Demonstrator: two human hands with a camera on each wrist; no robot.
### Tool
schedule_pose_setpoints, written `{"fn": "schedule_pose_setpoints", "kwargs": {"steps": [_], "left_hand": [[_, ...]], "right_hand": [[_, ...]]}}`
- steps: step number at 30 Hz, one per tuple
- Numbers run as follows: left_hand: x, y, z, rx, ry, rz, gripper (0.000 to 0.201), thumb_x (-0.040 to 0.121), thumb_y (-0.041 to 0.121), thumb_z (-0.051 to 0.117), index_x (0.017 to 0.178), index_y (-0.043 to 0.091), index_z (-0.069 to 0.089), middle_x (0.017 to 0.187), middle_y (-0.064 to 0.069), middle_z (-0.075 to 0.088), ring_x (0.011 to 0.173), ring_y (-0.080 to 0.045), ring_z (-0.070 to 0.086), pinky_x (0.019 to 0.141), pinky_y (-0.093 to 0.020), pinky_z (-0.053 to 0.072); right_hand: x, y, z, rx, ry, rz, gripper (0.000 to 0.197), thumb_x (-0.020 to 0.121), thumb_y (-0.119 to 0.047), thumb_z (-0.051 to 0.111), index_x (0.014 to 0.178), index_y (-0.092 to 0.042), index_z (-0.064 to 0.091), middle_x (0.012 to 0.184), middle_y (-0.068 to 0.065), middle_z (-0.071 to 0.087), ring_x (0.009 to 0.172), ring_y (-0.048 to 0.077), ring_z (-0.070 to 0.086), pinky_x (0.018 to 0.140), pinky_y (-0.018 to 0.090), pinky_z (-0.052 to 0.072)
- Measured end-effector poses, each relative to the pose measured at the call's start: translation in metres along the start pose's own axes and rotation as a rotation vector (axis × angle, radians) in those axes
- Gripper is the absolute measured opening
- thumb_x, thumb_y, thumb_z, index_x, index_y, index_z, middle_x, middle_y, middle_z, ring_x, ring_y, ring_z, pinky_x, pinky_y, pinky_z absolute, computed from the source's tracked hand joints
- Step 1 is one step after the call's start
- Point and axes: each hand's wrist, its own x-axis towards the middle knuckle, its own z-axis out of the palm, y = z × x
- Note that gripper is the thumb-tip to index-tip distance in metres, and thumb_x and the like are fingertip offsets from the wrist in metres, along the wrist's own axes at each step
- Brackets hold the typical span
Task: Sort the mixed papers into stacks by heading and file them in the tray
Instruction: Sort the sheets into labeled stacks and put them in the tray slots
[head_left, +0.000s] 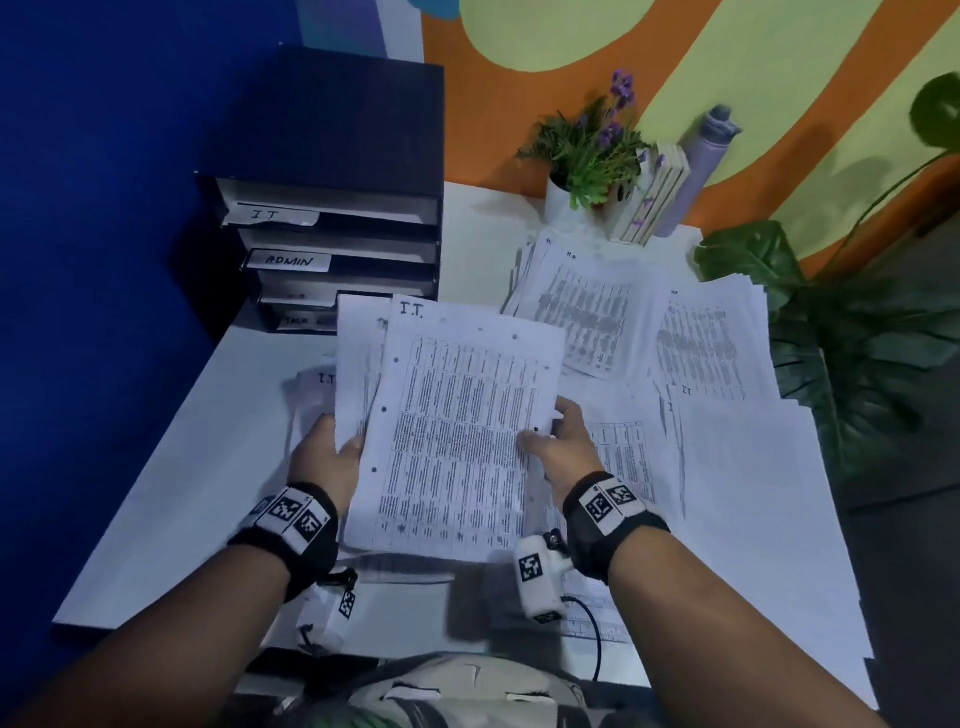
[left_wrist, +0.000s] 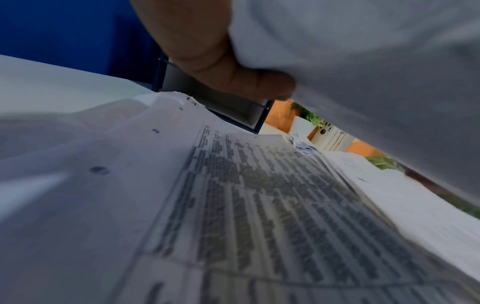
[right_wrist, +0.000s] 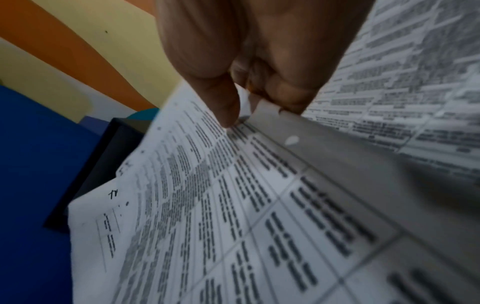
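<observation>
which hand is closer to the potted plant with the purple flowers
Right. The right hand grips the I.T. stack's right edge, on the potted plant's side; the left hand holds its left edge, farther away.

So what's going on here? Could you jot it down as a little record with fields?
Held: sheaf of white printed papers headed "I.T.", lifted above the desk
Left hand: grips the sheaf's left edge
Right hand: pinches its right edge
Tray: black stacked filing tray at the desk's back left, slots labelled "I.T." and "ADMIN"; lower labels unreadable
Desk: white tabletop
Unfiled: loose printed sheets spread on the right
Also: potted purple-flowered plant at the back
</observation>
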Motion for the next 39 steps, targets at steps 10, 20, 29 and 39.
{"fn": "schedule_pose_setpoints", "kwargs": {"steps": [10,20,29,39], "left_hand": [[-0.005,0.053,0.053,-0.004,-0.014,0.062,0.019,0.099,0.018,0.047,0.114,0.009,0.053,0.107,-0.003,0.057,0.096,-0.023,0.053,0.084,-0.029,0.038],[-0.023,0.076,0.105,0.062,-0.120,0.078,0.022,0.100,0.020,0.047,0.117,0.006,0.052,0.107,-0.001,0.054,0.097,-0.022,0.055,0.080,-0.029,0.039],[-0.026,0.091,0.136,0.054,-0.144,0.084,0.023,0.100,0.022,0.047,0.117,0.008,0.053,0.112,-0.006,0.059,0.093,-0.021,0.053,0.081,-0.029,0.040],[-0.005,0.105,0.164,-0.103,-0.188,0.053,0.029,0.098,0.028,0.050,0.126,0.029,0.046,0.125,0.009,0.055,0.110,-0.017,0.055,0.100,-0.039,0.045]], "right_hand": [[0.003,0.009,-0.075,-0.354,0.272,-0.091,0.032,0.081,0.010,0.060,0.088,-0.021,0.057,0.108,0.003,0.057,0.076,0.014,0.057,0.050,0.015,0.044],[0.009,0.043,-0.242,-0.785,0.603,0.091,0.040,0.083,0.011,0.046,0.111,-0.007,0.068,0.122,0.015,0.052,0.107,0.037,0.055,0.086,0.040,0.050],[0.011,0.031,-0.236,-0.712,0.531,-0.143,0.030,0.089,-0.005,0.058,0.113,-0.019,0.068,0.140,0.009,0.047,0.128,0.032,0.043,0.104,0.042,0.036],[0.036,-0.008,-0.176,0.000,0.176,0.004,0.071,0.090,0.012,0.047,0.143,-0.035,0.035,0.127,-0.008,0.049,0.083,0.007,0.061,0.051,0.015,0.053]]}}
